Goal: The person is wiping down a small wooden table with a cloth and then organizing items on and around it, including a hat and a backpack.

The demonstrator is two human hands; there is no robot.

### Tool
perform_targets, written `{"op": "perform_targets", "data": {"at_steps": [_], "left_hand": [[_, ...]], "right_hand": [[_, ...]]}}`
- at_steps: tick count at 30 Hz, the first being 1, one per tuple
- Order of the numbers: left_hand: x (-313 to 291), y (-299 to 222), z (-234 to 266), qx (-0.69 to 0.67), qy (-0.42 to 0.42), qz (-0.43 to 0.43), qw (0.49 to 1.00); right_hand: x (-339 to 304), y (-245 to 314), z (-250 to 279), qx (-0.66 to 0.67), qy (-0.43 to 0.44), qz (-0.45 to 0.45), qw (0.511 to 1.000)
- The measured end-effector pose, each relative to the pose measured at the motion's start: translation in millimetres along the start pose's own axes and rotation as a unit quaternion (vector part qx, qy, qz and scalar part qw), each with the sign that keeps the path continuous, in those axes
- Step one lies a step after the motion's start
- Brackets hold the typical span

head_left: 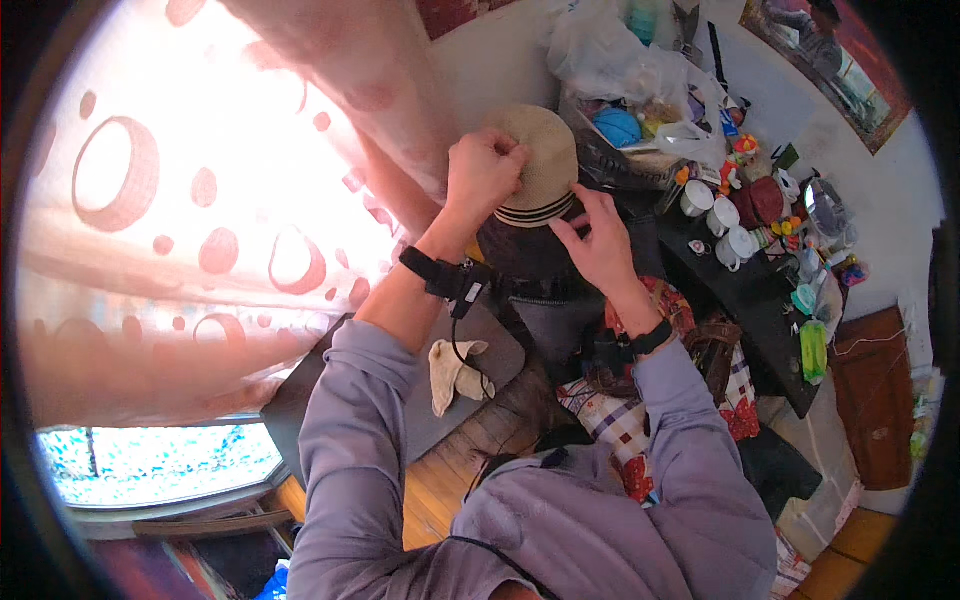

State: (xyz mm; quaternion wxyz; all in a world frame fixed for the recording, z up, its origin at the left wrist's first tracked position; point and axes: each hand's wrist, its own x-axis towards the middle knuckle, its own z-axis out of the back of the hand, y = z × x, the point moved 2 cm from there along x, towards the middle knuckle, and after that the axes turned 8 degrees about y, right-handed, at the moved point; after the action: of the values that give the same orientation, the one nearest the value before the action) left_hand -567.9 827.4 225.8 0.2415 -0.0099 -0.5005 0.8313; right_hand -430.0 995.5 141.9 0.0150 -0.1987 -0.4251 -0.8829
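Observation:
A beige woven hat (545,150) with dark stripes round its lower edge sits high in the middle, over dark clothing or bags. My left hand (485,172) is closed against the hat's left side, fingertips pinched together; what lies between them is too small to make out. At the hat's lower right, my right hand (603,245) holds the striped edge between thumb and fingers. A black strap with a small device (465,285) is on my left wrist, and a black band (652,338) on my right.
A cream cloth (455,375) lies on a grey board (425,425) below my left forearm. To the left hangs a bright patterned curtain (205,250). White mugs (722,215) and many small things crowd a black shelf (710,290) at right, with plastic bags (620,65) behind.

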Motion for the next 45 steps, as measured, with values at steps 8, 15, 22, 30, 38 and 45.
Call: {"op": "perform_targets", "data": {"at_steps": [8, 15, 22, 30, 38, 45], "left_hand": [[71.7, 49.2, -38.8, 0.066, -0.031, 0.001, 0.997], [111.7, 89.6, -61.0, 0.04, 0.004, 0.073, 0.996], [125.5, 126.2, -77.3, 0.081, 0.013, 0.056, 0.995], [126.4, 143.7, -82.3, 0.137, 0.04, 0.097, 0.985], [80.9, 136.7, -61.1, 0.009, 0.02, 0.049, 0.999], [-90.9, 139.4, -30.7, -0.174, 0.144, 0.175, 0.958]], "right_hand": [[42.0, -54.9, -19.6, 0.004, 0.036, -0.05, 0.998], [57.3, -88.6, -27.6, -0.016, 0.02, -0.055, 0.998], [59.3, -113.0, -38.0, -0.021, 0.045, -0.088, 0.995], [54.7, -136.6, -58.4, -0.044, 0.06, -0.098, 0.992], [41.6, -132.8, -53.6, -0.003, 0.027, -0.092, 0.995], [-8.6, -109.4, -49.4, 0.057, -0.005, -0.096, 0.994]]}}
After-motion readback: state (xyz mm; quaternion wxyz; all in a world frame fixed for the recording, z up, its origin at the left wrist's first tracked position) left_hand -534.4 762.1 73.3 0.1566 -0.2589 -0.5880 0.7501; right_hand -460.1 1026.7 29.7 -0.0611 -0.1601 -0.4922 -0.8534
